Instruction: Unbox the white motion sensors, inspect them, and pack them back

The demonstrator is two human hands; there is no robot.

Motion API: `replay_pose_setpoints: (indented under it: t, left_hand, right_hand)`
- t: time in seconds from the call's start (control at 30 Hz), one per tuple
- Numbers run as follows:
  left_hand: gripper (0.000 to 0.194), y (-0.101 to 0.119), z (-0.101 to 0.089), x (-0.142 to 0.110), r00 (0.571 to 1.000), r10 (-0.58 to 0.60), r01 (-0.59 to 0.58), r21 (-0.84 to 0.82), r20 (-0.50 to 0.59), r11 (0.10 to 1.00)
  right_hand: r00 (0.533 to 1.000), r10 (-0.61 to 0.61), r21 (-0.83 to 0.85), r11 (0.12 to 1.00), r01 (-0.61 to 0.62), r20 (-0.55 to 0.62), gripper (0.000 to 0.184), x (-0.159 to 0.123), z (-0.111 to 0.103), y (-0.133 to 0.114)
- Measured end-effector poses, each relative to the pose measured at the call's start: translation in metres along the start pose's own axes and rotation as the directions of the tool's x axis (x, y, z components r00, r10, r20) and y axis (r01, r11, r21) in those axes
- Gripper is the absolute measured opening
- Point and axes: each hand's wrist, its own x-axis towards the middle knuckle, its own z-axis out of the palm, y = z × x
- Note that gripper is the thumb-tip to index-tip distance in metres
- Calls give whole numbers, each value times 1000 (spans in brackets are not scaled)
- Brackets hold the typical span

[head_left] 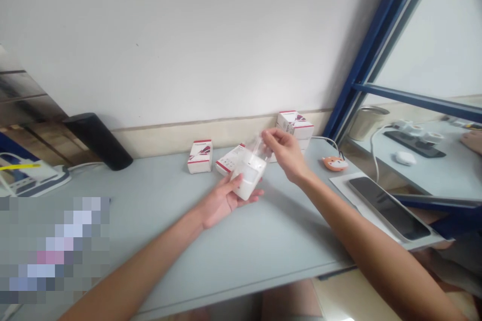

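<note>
1. Your white plastic device (246, 186) appears raised above the middle of the tabletop (161, 256), inside a clear plastic bag (256, 147). It is tilted, with its paler window facing up toward you.
2. Your left hand (222, 203) supports it from below: the grip is clamped on the bagged device, thumb over the near face, fingers spread underneath. That probably lets the palm carry the weight and steadies the smooth housing.
3. Your right hand (286, 154) has its grip pinched together on the bag's upper end, seemingly to keep the film taut and away from the device. The fingertips partly hide the film, so you cannot tell how much is gathered there.
4. Just behind your hands, a red-and-white carton (228, 161) lies low, partly covered by the bag. A second small carton (200, 156) stands to its left, and stacked cartons (295, 125) stand to the right near the wall, which likely leaves the front area free for handling.
5. Farther right, an orange animal-shaped item (335, 163) sits near a smartphone (389, 208), which rests on a white flat item (341, 185), presumably out of your arms' way.
</note>
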Motion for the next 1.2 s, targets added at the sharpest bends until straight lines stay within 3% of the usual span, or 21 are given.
replay_pose_setpoints:
  t: [0.07, 0.1, 0.17, 0.23, 0.27, 0.3, 0.37, 0.47, 0.57, 0.67, 0.8, 0.87, 0.97, 1.03, 1.1, 1.2]
  left_hand:
    - [48, -2, 0, 1, 999, -28, 29, 32, -20, 999]
    - [48, -3, 0, 0, 998, -43, 45, 49, -35, 998]
    - [52, -2, 1, -1, 997, -65, 69, 77, -53, 995]
    - [56, -1, 2, -2, 996, -74, 78, 91, -46, 993]
    - [58, 0, 3, -3, 997, -71, 74, 91, -37, 993]
    - [61, 1, 3, -4, 997, -63, 66, 84, -33, 994]
    - [66, 2, 1, -4, 998, -45, 47, 64, -42, 997]
    - [71, 4, -4, -2, 997, -65, 66, 49, -39, 997]
    - [68, 6, -9, 0, 991, -126, 125, 47, 32, 991]
    - [62, 6, -12, 0, 988, -147, 145, 32, 56, 989]
    - [45, 5, -14, 1, 986, -159, 161, -48, 40, 986]
    - [47, 4, -14, 2, 985, -158, 164, -105, 67, 981]
    - [51, 3, -16, 3, 987, -136, 151, -197, 87, 969]
    - [50, 1, -18, 4, 990, -126, 138, -246, 65, 959]
    - [50, -1, -19, 3, 992, -117, 124, -272, 45, 954]
    - [52, -3, -18, 2, 995, -100, 103, -271, 24, 957]
  right_hand:
    - [982, -75, 1, 997, 77, -172, 36, 9, -11, 0]
    - [950, -142, -22, 990, 142, -279, 34, 13, -17, -1]
    - [836, -313, -141, 950, 279, -451, 27, 20, -28, -2]
    - [729, -482, -318, 874, 366, -486, 20, 21, -34, -3]
    - [706, -544, -396, 832, 388, -453, 17, 19, -34, -3]
    - [711, -581, -449, 798, 402, -396, 15, 17, -31, -1]
    - [787, -562, -444, 791, 421, -254, 13, 9, -18, 4]
    - [932, -357, -248, 910, 333, -56, 15, 6, 10, 16]
    - [985, -169, -257, 951, 170, 26, 21, 25, 35, 30]
    - [992, -125, -368, 921, 125, 26, 20, 61, 47, 39]
    - [981, -195, -468, 865, 181, 19, 26, 89, 49, 34]
    - [968, -251, -483, 844, 231, 24, 31, 78, 47, 27]
    - [950, -302, -435, 846, 308, 85, 27, 39, 39, 22]
    - [978, -197, -389, 897, 209, 70, 28, 11, 32, 24]
    - [997, 29, -327, 945, -5, 67, 36, -7, 26, 29]
    - [929, 303, -190, 945, -265, 212, 47, -14, 20, 38]
